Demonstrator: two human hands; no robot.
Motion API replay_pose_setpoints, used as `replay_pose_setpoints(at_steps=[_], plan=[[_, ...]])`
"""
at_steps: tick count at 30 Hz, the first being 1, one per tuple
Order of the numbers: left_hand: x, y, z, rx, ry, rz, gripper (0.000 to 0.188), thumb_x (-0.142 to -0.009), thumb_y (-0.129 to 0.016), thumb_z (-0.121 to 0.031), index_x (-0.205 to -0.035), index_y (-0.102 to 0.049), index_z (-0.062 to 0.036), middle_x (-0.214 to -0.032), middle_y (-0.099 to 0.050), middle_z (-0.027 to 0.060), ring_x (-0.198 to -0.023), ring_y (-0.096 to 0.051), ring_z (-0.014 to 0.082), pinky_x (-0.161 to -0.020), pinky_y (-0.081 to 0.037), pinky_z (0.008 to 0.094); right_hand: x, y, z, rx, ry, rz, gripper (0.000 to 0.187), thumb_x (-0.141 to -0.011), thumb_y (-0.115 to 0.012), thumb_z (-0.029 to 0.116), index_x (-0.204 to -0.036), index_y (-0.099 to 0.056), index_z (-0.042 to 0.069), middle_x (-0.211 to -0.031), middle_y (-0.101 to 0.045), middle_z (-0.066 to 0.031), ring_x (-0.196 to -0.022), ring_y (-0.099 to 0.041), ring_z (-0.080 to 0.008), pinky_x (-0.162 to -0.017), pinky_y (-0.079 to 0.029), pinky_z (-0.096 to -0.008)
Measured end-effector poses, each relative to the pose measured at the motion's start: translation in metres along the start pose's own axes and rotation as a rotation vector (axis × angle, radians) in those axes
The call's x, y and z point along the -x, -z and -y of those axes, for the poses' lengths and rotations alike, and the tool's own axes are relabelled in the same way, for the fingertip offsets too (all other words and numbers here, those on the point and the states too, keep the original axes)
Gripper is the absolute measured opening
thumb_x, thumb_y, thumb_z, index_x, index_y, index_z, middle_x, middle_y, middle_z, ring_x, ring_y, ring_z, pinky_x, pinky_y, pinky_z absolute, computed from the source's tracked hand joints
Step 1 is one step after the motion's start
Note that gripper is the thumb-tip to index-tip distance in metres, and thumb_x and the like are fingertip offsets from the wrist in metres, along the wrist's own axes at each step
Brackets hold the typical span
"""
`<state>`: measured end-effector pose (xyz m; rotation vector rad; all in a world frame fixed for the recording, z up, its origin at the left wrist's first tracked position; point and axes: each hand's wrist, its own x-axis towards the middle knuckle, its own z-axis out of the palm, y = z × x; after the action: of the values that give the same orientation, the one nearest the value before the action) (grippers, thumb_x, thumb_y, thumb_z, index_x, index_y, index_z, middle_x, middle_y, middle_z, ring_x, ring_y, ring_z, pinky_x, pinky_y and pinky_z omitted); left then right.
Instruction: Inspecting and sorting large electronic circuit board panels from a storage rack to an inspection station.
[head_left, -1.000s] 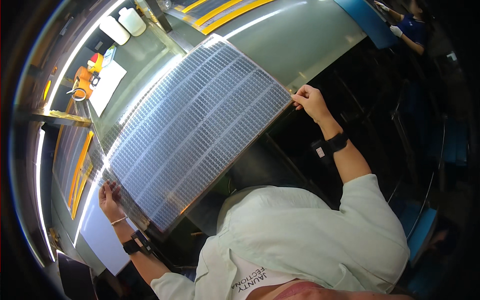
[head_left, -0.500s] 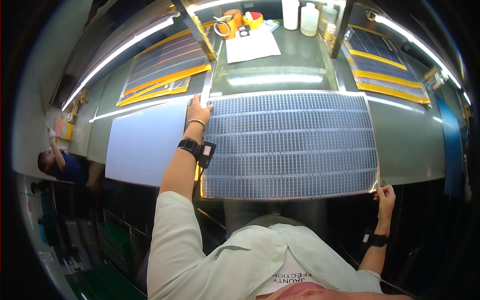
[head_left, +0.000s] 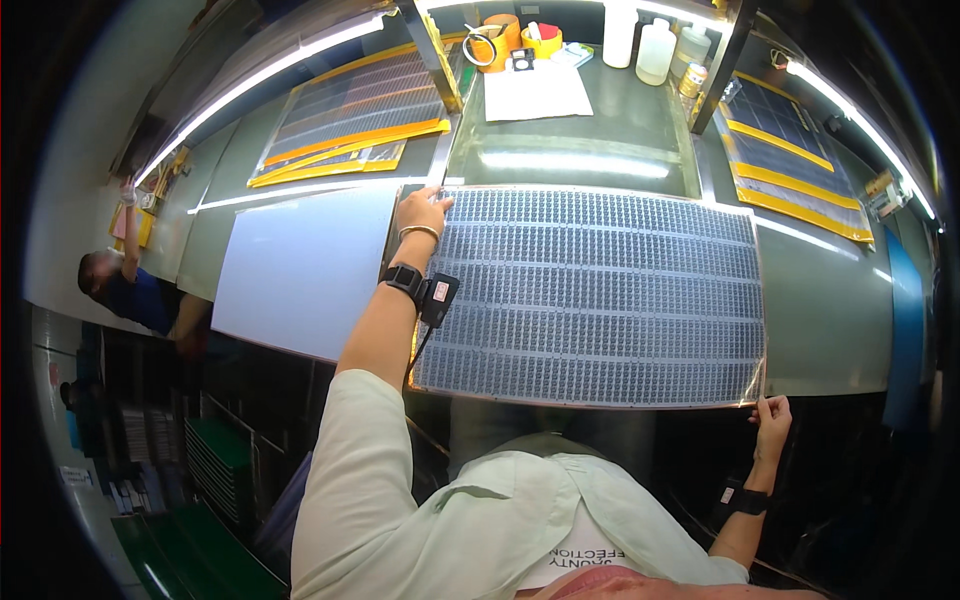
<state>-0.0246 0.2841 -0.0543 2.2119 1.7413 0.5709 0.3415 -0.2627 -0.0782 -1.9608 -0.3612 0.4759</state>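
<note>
A wide circuit board panel point(head_left: 590, 300), covered in rows of small repeated patterns and edged in copper colour, lies in front of me on the bench. Its near edge reaches the bench's front edge. My left hand point(head_left: 424, 210) is at its far left corner, the fingers bent over the edge; their undersides are hidden. At the near right corner, my right hand point(head_left: 771, 424) pinches the panel between thumb and fingers. Left of the panel, close beside it, lies a plain pale sheet point(head_left: 305, 270).
Yellow-edged film sheets lie at the far left point(head_left: 350, 120) and far right point(head_left: 795, 160). Behind the panel are white paper point(head_left: 535, 92), tape rolls point(head_left: 492, 48) and bottles point(head_left: 655, 52). A metal post point(head_left: 430, 55) rises from the bench. Another person point(head_left: 135, 295) is at left.
The whole view has shifted, so the bench things appear further right. The fingers of my left hand look more bent at the corner. My right hand keeps its pinch.
</note>
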Motion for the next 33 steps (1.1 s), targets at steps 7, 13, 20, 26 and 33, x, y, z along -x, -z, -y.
replay_pose_setpoints(at_steps=[7,13,20,26,33], plan=[[0.000,-0.003,0.000,-0.301,-0.089,0.086,0.038,-0.082,-0.058,-0.035,-0.114,-0.059,-0.0147,-0.094,-0.061,0.0149,-0.081,-0.062,0.0346,-0.078,-0.048,0.0433,0.002,-0.006,0.011,-0.022,-0.020,-0.030,0.015,-0.085,-0.058,0.007,-0.075,-0.047,0.004,-0.063,-0.047,0.0017,-0.053,-0.047,-0.0044,-0.046,-0.043,-0.0175],[0.010,-0.013,0.005,-0.549,-0.307,-0.064,0.039,-0.085,-0.051,-0.038,-0.117,-0.055,-0.0156,-0.114,-0.051,0.0126,-0.118,-0.040,0.0284,-0.089,-0.040,0.0439,-0.012,-0.014,0.066,1.000,0.645,-0.046,0.064,-0.064,-0.073,0.013,-0.123,-0.049,0.009,-0.127,-0.042,-0.0127,-0.121,-0.033,-0.0358,-0.099,-0.029,-0.0428],[0.019,-0.016,0.005,-0.607,-0.313,-0.072,0.044,-0.091,-0.040,-0.037,-0.130,-0.044,-0.0157,-0.138,-0.038,-0.0003,-0.134,-0.021,0.0252,-0.103,-0.022,0.0545,-0.176,-0.080,0.121,1.285,0.807,0.361,0.057,-0.086,-0.051,0.039,-0.133,-0.037,0.009,-0.142,-0.030,-0.0072,-0.131,-0.021,-0.0403,-0.103,-0.024,-0.0546],[0.015,-0.018,0.009,-0.577,-0.271,-0.035,0.045,-0.093,-0.037,-0.037,-0.131,-0.042,-0.0135,-0.141,-0.034,0.0000,-0.136,-0.018,0.0251,-0.103,-0.020,0.0569,-0.231,-0.111,0.138,1.334,0.765,0.327,0.057,-0.090,-0.043,0.044,-0.135,-0.035,0.011,-0.144,-0.028,-0.0056,-0.132,-0.021,-0.0363,-0.104,-0.023,-0.0543],[0.019,-0.027,0.012,-0.531,-0.131,0.080,0.060,-0.091,-0.030,-0.049,-0.140,-0.026,-0.0132,-0.148,-0.017,0.0033,-0.138,-0.005,0.0266,-0.105,-0.010,0.0593,-0.224,-0.119,0.128,1.255,0.585,0.277,0.059,-0.091,-0.036,0.047,-0.139,-0.028,0.012,-0.147,-0.022,-0.0027,-0.134,-0.017,-0.0347,-0.106,-0.020,-0.0510]])
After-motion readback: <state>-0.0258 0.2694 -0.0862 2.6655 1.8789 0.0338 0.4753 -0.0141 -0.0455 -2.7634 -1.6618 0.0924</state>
